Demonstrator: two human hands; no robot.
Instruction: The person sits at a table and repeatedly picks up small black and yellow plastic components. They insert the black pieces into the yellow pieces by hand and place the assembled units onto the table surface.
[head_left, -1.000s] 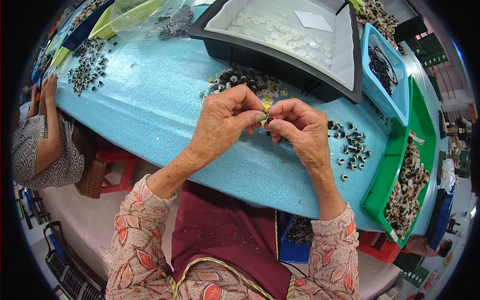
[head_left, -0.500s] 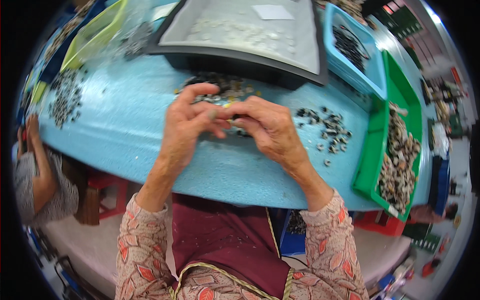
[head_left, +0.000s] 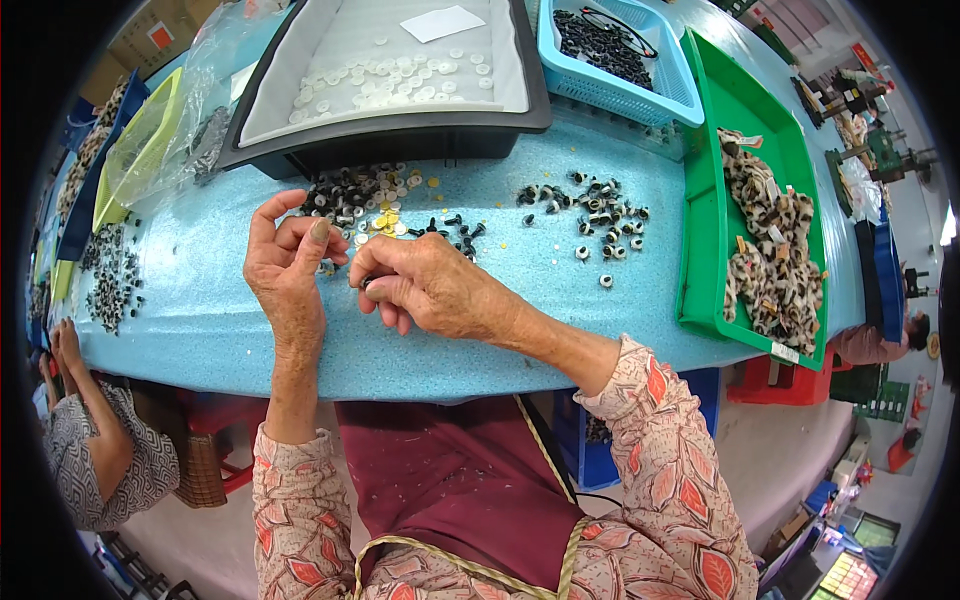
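Note:
My left hand (head_left: 288,275) is raised at the near edge of a heap of small black pieces and washers (head_left: 345,195). Its index finger sticks out, while the thumb rests against the other fingertips; anything between them is too small to make out. To its right, my right hand (head_left: 435,285) pinches a small black piece (head_left: 368,283) between thumb and bent index finger. Yellow discs (head_left: 385,218) and black stemmed pieces (head_left: 455,228) lie just beyond the right hand. The two hands are a little apart, above the blue tabletop (head_left: 590,320).
A black tray (head_left: 400,130) of translucent washers stands behind the heap. Right of it are a light blue basket (head_left: 640,90) of black pieces and a green bin (head_left: 705,280) of spotted plush parts. Loose black-and-white pieces (head_left: 600,210) lie mid-right. Another person's arm (head_left: 95,410) shows at far left.
My hands, together half a second ago, have come apart. The right hand now holds its dark piece away from the left fingertips. The whole view has shifted, with the trays sitting farther left.

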